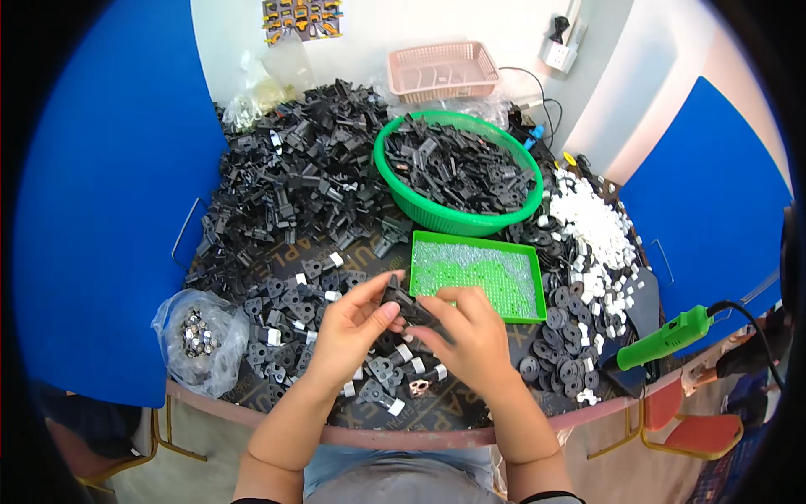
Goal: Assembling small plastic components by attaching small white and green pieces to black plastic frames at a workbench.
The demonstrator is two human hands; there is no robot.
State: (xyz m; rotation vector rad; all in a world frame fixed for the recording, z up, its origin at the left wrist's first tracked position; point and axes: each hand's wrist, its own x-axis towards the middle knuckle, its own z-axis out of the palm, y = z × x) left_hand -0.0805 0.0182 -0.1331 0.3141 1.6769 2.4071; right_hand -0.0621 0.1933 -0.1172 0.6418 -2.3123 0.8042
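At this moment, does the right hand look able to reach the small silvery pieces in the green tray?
Probably yes: the right hand is close to the open-topped green tray, and nothing seems to cover the silvery pieces. However, it and the left hand are busy with a black part.

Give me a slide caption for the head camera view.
Left hand and right hand hold a black part, near a green tray and a round green basket of black pieces.

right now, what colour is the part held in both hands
The held part is black, showing best in the head view.
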